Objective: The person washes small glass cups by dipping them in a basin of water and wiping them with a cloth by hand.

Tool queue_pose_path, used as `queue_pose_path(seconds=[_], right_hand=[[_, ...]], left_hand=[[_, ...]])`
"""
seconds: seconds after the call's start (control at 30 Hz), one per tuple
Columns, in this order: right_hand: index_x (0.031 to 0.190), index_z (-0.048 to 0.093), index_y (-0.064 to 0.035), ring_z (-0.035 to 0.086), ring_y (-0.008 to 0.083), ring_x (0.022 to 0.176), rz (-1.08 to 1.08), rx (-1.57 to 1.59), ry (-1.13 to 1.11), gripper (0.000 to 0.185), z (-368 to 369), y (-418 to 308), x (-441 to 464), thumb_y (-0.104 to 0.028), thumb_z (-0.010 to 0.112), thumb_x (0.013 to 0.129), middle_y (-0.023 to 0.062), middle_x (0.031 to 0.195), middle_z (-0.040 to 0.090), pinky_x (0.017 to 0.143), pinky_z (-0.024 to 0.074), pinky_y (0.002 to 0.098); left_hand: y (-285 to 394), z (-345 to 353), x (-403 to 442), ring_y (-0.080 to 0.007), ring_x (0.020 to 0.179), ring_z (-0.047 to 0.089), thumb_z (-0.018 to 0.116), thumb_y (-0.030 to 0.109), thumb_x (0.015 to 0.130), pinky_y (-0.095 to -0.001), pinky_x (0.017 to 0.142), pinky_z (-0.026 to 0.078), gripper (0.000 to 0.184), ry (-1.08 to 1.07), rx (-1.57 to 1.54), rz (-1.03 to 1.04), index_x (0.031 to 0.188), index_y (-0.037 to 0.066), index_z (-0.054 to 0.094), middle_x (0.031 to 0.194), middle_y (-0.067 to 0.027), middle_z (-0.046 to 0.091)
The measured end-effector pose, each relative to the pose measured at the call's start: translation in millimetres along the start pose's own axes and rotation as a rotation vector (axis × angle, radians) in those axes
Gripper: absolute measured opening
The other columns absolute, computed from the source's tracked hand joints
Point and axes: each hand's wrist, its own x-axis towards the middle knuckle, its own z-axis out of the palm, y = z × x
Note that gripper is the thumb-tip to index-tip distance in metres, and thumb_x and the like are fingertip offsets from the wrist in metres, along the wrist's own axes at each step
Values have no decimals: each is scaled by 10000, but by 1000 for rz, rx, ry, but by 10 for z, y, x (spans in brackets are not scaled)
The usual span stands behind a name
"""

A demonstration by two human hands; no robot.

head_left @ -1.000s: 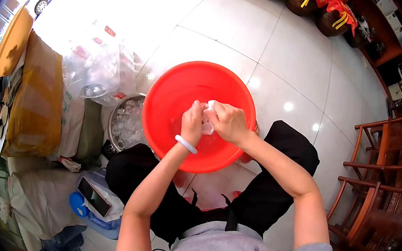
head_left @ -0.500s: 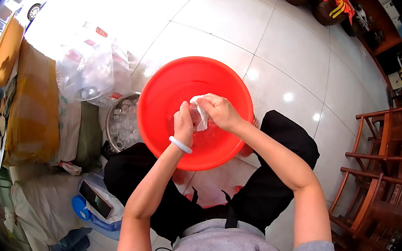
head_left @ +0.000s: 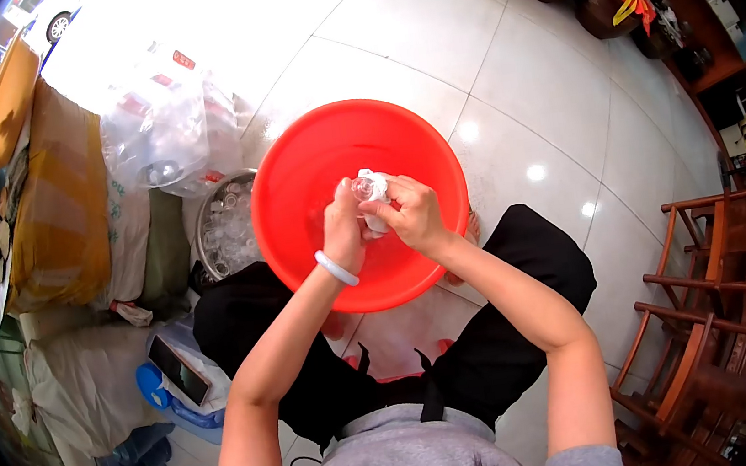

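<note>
Gathered higher than before, white cloth (head_left: 379,184) hugs the right of a clear piece (head_left: 361,188) at mid-frame, over the red basin (head_left: 418,140). The left hand (head_left: 343,227) has fingers curled round the piece, the right hand (head_left: 415,217) pinches cloth, both equally near; its long axis is unclear.
</note>
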Motion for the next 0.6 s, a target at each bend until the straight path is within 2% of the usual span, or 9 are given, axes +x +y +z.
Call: queue_pose_path(seconds=[0.03,0.2,0.27,0.33,0.37,0.4,0.47,0.53,0.6], right_hand=[[841,664,-31,600,222,727,-70,-1,100,217,23,-16,15,-193,689,699,100,882,651,633,481,309],[816,649,-34,572,202,638,-108,-65,169,229,-26,-31,47,-221,697,694,77,816,649,556,468,306],[815,647,-32,570,173,610,-152,-79,176,212,-46,-10,54,-210,697,712,66,782,652,541,463,285],[802,637,-19,539,97,551,396,714,136,199,-100,-93,103,-214,670,776,37,719,637,513,439,233],[795,626,-4,492,47,520,451,734,171,265,-219,-201,129,-265,614,837,16,689,611,479,397,190],[795,626,-4,492,47,520,449,732,163,265,-246,-128,132,-265,614,837,16,689,611,479,397,190],[933,610,-7,536,80,521,662,704,173,331,-297,72,142,-325,539,876,37,642,582,435,379,190],[918,608,-10,536,86,514,729,640,125,400,-362,54,172,-388,479,894,42,633,584,433,371,188],[904,604,-22,548,88,538,831,715,-20,446,-422,21,204,-432,428,903,59,698,607,450,379,187]], left_hand=[[15,61,-34,-73,540,497,316,447,922,-202,420,335,447,20,12,-6,949,72,557,763,-8,586],[84,81,3,-56,493,453,316,430,929,-191,392,289,416,-13,-82,-17,942,85,547,737,8,565],[139,23,17,-66,452,407,313,426,927,-191,387,284,428,-196,-196,-89,962,67,542,724,-5,553],[188,-27,80,-75,448,393,317,429,925,-197,393,286,435,-252,-237,-132,947,55,539,707,-17,545],[209,-47,105,-84,444,380,322,431,923,-203,399,288,443,-314,-280,-178,932,43,535,690,-30,537],[237,-64,113,-84,444,380,322,431,923,-203,399,288,443,-312,-285,-172,932,43,535,690,-30,537],[312,-104,105,-90,429,364,315,430,923,-210,403,296,461,-393,-332,-228,943,24,532,702,-45,543],[420,-80,45,-96,464,401,338,384,930,-214,413,307,407,-403,-272,-199,949,29,537,730,-53,557],[535,-30,-22,-93,507,452,388,396,911,-192,419,324,401,-284,-18,-91,989,33,540,783,-56,569]])
